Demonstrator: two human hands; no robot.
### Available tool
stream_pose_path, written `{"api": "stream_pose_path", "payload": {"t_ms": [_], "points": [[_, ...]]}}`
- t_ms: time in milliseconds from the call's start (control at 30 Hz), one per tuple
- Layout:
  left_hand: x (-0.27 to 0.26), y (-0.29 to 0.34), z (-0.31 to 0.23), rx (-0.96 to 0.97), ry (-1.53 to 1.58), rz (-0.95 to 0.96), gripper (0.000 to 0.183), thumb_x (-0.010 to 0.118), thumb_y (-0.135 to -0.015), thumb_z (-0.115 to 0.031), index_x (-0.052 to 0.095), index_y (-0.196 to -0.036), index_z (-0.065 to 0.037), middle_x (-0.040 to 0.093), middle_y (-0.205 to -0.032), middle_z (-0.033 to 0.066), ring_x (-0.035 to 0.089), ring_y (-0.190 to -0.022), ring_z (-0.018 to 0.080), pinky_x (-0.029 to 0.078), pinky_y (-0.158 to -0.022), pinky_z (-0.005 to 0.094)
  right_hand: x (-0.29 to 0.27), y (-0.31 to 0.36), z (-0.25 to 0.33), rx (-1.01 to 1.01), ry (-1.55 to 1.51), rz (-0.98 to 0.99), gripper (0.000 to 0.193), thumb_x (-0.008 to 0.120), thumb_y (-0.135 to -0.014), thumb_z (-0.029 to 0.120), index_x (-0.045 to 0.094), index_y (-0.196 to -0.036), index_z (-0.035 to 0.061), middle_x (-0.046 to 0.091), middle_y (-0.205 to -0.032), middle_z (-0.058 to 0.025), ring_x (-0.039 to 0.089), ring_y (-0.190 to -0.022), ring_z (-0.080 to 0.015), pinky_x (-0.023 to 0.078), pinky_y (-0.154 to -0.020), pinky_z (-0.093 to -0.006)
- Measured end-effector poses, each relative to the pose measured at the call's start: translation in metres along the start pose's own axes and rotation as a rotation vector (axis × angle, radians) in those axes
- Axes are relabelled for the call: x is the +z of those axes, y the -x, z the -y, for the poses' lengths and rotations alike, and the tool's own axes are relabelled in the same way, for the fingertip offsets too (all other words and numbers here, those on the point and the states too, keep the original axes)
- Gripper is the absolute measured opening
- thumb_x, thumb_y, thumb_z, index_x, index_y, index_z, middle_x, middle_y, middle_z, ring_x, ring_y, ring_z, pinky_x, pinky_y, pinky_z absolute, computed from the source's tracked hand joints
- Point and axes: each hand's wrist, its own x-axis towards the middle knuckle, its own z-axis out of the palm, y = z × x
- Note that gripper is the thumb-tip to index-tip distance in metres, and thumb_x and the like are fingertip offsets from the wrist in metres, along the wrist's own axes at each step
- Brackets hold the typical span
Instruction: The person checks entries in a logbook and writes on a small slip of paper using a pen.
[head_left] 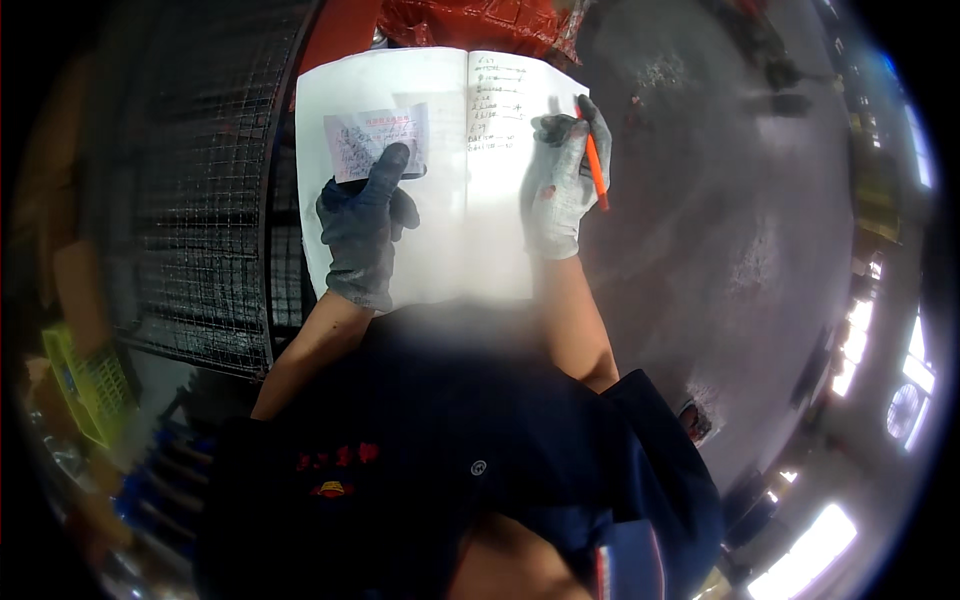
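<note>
Pinching a small slip of paper (350,145) over the left page, the gloved left hand (362,232) lays its thumb across the slip's near right corner. Its fingers appear to be tucked beneath, though the slip hides most of that contact. Held by this corner, most of the slip's written face is uncovered and turned up toward the wearer, probably so that it can be read beside the book.

The open notebook (432,235) lies spread almost flat, its near edge close to the wearer's dark shirt (420,400); what carries its weight cannot be seen. Lying open like this, it leaves both pages within easy reach. Handwritten lines fill the far part of the right page, while its near part looks bare.

At the right edge of that page, the gloved right hand (556,205) has its fingers closed on an orange pen (598,175), which slants with its near end out to the right. Such a grip seems to suit writing, and keeps the hand beside the lines rather than over them. Whether the tip touches paper cannot be told.

Beyond the notebook sits a red plastic-wrapped bundle (475,28). Black wire mesh (200,200) stands to the left, with a yellow crate (88,385) nearer.
</note>
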Motion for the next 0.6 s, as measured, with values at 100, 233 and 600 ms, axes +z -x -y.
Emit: {"api": "stream_pose_path", "payload": {"t_ms": [100, 233, 600], "points": [[0.003, 0.002, -0.002, 0.020, 0.014, -0.015, 0.038, 0.078, -0.086, -0.042, 0.068, -0.080, -0.006, 0.055, -0.050, 0.0018, 0.041, -0.041, 0.0082, 0.034, -0.046, 0.0247, 0.000, 0.004, 0.000, 0.066, 0.103, -0.046, 0.034, 0.055, -0.106, 0.022, 0.060, -0.126, -0.0050, 0.067, -0.097, -0.0078, 0.063, -0.089, -0.0127, 0.051, -0.082, -0.0275], [0.007, -0.001, 0.000, 0.004, 0.020, -0.004, 0.039, 0.078, -0.086, -0.043, 0.068, -0.081, -0.006, 0.055, -0.050, 0.0017, 0.041, -0.042, 0.0080, 0.034, -0.045, 0.0247, -0.003, 0.000, -0.004, 0.053, 0.075, -0.042, 0.026, 0.064, -0.101, 0.017, 0.067, -0.115, -0.0039, 0.070, -0.102, -0.0081, 0.064, -0.086, -0.0121, 0.053, -0.080, -0.0281], [0.002, -0.001, 0.000, -0.016, 0.017, -0.005, 0.040, 0.078, -0.086, -0.044, 0.069, -0.079, -0.006, 0.056, -0.050, 0.0018, 0.042, -0.041, 0.0075, 0.034, -0.045, 0.0244, 0.008, 0.002, 0.000, -0.504, 0.600, 0.288, 0.021, 0.078, -0.078, 0.002, 0.070, -0.096, 0.0106, 0.068, -0.086, -0.0047, 0.061, -0.076, -0.0244, 0.048, -0.073, -0.0361]]}}
